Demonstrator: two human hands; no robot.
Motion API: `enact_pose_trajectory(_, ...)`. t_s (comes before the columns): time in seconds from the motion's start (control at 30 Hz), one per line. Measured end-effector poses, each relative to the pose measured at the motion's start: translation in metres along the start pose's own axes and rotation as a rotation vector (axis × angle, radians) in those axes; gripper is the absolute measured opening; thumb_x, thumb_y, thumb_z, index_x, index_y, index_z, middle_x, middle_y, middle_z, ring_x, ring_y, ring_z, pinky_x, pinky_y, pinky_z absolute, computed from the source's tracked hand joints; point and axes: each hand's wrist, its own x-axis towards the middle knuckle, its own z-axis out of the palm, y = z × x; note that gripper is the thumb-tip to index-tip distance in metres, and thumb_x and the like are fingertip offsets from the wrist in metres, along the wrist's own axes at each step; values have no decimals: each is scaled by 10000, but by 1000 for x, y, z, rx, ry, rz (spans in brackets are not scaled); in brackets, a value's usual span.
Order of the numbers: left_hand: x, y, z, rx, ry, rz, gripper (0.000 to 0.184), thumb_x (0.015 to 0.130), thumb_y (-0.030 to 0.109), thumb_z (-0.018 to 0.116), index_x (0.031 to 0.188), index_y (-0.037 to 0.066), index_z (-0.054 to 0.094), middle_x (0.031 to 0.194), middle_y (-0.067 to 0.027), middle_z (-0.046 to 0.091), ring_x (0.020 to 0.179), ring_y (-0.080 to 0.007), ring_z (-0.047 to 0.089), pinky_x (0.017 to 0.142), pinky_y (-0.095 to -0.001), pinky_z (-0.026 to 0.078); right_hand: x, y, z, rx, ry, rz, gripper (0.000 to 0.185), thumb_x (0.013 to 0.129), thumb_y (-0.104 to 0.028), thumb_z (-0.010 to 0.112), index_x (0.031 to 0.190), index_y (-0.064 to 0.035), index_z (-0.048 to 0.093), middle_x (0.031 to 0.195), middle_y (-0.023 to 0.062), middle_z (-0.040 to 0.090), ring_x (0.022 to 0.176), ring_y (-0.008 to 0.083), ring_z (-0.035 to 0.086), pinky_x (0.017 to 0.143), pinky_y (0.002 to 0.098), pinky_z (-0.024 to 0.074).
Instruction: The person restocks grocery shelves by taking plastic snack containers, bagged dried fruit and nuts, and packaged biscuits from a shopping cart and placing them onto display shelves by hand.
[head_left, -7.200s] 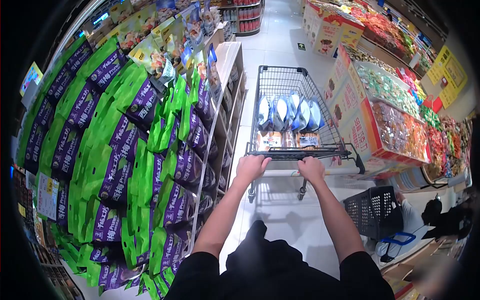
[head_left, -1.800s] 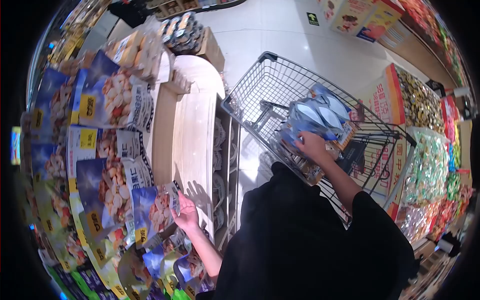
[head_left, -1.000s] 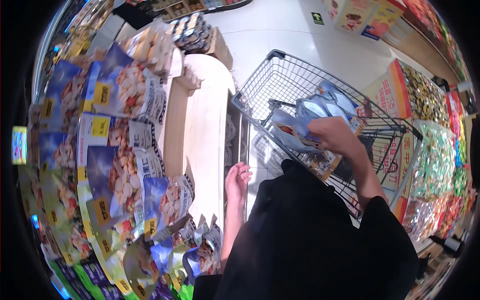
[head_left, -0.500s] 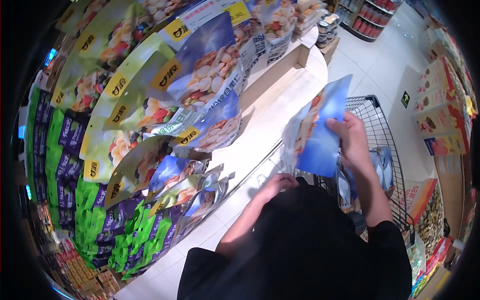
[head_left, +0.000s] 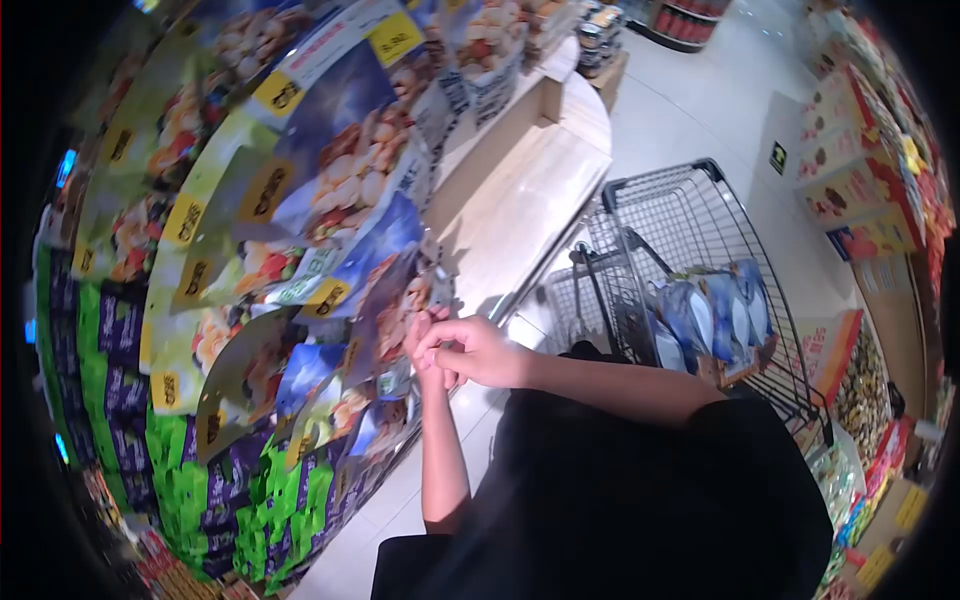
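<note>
My left hand reaches up to the right edge of a blue bag of mixed nuts on the display, its fingers curled against that edge. Crossing over from the right, my right hand overlaps the left one, with bent, closed fingers; what lies in them is hidden. Behind stand larger upright blue nut bags and yellow-green bags. Smaller blue and green pouches hang just left of my wrists.
A pale wooden shelf runs beyond my hands. To the right, a wire shopping cart holds several blue bags. Green and purple packs fill the lower left. Cartons line the far right, across a tiled floor.
My right hand has swung left from over the cart to the display, and the blue bag it held no longer shows there. My left hand has risen to the nut bags. The view has shifted.
</note>
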Motion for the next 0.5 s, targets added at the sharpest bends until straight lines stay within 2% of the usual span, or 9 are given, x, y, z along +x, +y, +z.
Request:
enact_pose_trajectory(0.1, 1, 7, 6, 198, 43, 12, 360, 929, 262, 401, 938, -42, 593, 794, -93, 645, 715, -124, 556, 701, -274, 416, -45, 19, -67, -523, 467, -180, 126, 811, -131, 559, 841, -36, 637, 723, 96, 646, 558, 149, 599, 523, 266, 478)
enact_pose_trajectory(0.13, -1, 6, 8, 196, 21, 5, 368, 929, 259, 404, 889, -46, 606, 749, -83, 641, 695, -123, 555, 691, -256, 405, -65, 16, -98, -644, 586, -19, 136, 802, -154, 557, 836, -52, 641, 728, 102, 643, 570, 183, 601, 555, 281, 478)
enact_pose_trajectory(0.23, 1, 0, 3, 272, -8, -13, 397, 932, 271, 399, 822, -43, 614, 663, -73, 617, 637, -115, 545, 652, -258, 412, -145, 42, -180, -869, 1231, 157, 165, 787, -204, 558, 816, -57, 626, 713, 125, 621, 651, 252, 606, 585, 353, 460)
enact_pose_trajectory(0.27, 3, 1, 2, 242, -3, -31, 413, 933, 286, 399, 802, -41, 615, 622, -70, 604, 594, -113, 535, 634, -256, 414, -181, 62, -211, -919, 1303, 221, 184, 780, -229, 566, 817, -57, 617, 700, 125, 617, 663, 284, 604, 592, 368, 460)
enact_pose_trajectory(0.33, 8, 4, 0, 242, -13, -65, 428, 932, 297, 405, 761, -38, 610, 577, -62, 580, 557, -108, 517, 597, -249, 401, -229, 64, -222, -961, 1325, 504, 253, 762, -287, 587, 857, -53, 609, 796, 130, 626, 739, 287, 608, 645, 378, 465)
enact_pose_trajectory(0.37, 9, 6, 1, 241, -22, -82, 429, 931, 296, 411, 745, -38, 606, 562, -58, 569, 547, -106, 510, 577, -246, 394, -245, 73, -222, -947, 1331, 504, 253, 762, -287, 587, 857, -53, 609, 796, 130, 626, 739, 287, 608, 645, 378, 465)
enact_pose_trajectory(0.43, 10, 2, 4, 272, -62, -68, 420, 929, 292, 418, 740, -36, 601, 553, -51, 551, 540, -102, 500, 559, -242, 386, -266, 99, -215, -1178, 964, 586, 330, 740, -319, 631, 922, -45, 596, 831, 123, 614, 790, 278, 602, 693, 367, 465)
enact_pose_trajectory(0.47, 11, -1, 7, 286, -96, -58, 412, 927, 288, 426, 734, -33, 596, 545, -43, 534, 534, -99, 490, 540, -237, 378, -271, 113, -215, -1114, 882, 706, 392, 738, -351, 629, 1012, -77, 575, 965, 121, 590, 882, 288, 580, 749, 382, 456)
enact_pose_trajectory(0.5, 10, -1, 10, 292, -102, -55, 412, 927, 288, 426, 734, -33, 596, 545, -43, 534, 534, -99, 490, 540, -237, 378, -273, 120, -211, -1106, 888, 706, 392, 738, -351, 629, 1012, -77, 575, 965, 121, 590, 882, 288, 580, 749, 382, 456)
